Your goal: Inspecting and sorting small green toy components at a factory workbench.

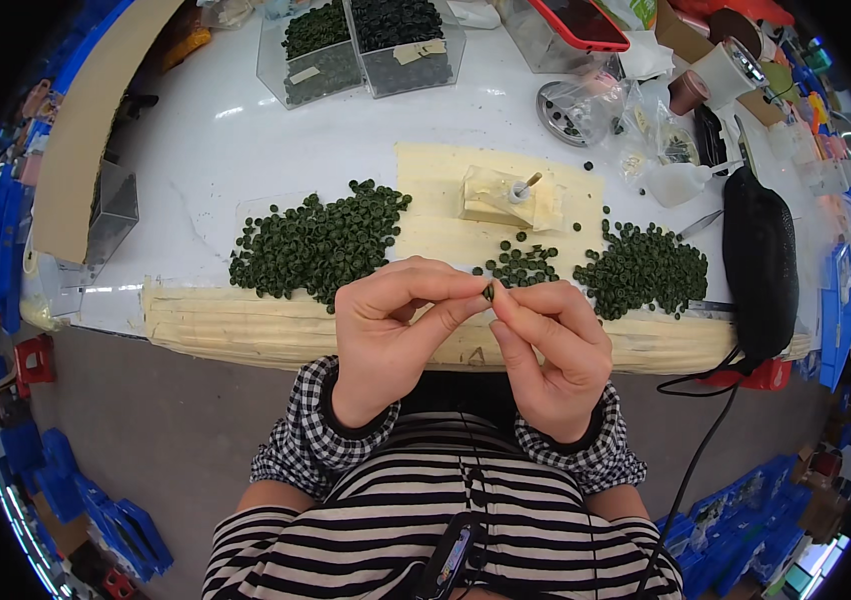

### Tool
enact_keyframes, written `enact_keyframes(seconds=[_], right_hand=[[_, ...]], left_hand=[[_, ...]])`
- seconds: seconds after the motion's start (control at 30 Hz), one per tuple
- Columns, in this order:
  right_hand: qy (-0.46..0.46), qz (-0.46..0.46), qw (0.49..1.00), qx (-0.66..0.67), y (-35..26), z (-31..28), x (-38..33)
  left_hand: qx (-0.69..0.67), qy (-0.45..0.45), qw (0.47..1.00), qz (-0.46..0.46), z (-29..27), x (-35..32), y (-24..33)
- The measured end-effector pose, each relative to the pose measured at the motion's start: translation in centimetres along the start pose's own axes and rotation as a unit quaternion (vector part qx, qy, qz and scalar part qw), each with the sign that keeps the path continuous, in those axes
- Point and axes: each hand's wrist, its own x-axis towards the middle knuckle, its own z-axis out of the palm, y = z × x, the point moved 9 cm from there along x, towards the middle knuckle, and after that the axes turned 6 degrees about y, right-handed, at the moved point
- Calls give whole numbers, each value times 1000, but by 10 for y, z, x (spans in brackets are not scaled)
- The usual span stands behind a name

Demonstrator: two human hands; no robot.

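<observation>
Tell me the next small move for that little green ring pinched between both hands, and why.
Probably carry it forward to the post on the taped block. The small dark green ring is pinched between the left hand and right hand, above the table edge; loose rings lie in piles on either side.

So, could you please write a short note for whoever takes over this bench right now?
Left hand and right hand: raised together over the table edge, fingertips pinching one small dark green ring between them.
Things: big pile of green rings on the left, a second pile on the right, a small cluster in the middle, below a taped block with a peg.
Done or left: I cannot tell which pile is finished.
</observation>
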Motion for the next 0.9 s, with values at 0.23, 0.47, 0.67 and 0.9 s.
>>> enact_keyframes(seconds=[0.23, 0.47, 0.67, 0.9], right_hand=[[-4, 2, 1000, 0, -1, 0, 0], [-3, 0, 1000, 5, -2, 0, 1], [-12, 6, 1000, 5, 0, 0, 0], [-21, 15, 1000, 19, 0, 1, 3]], left_hand=[[-14, -2, 1000, -10, 0, 0, -2], [-20, 2, 1000, -18, -1, -1, -3], [-25, 2, 999, -22, -1, -2, -4], [-51, 5, 997, -52, 0, -2, -6]])
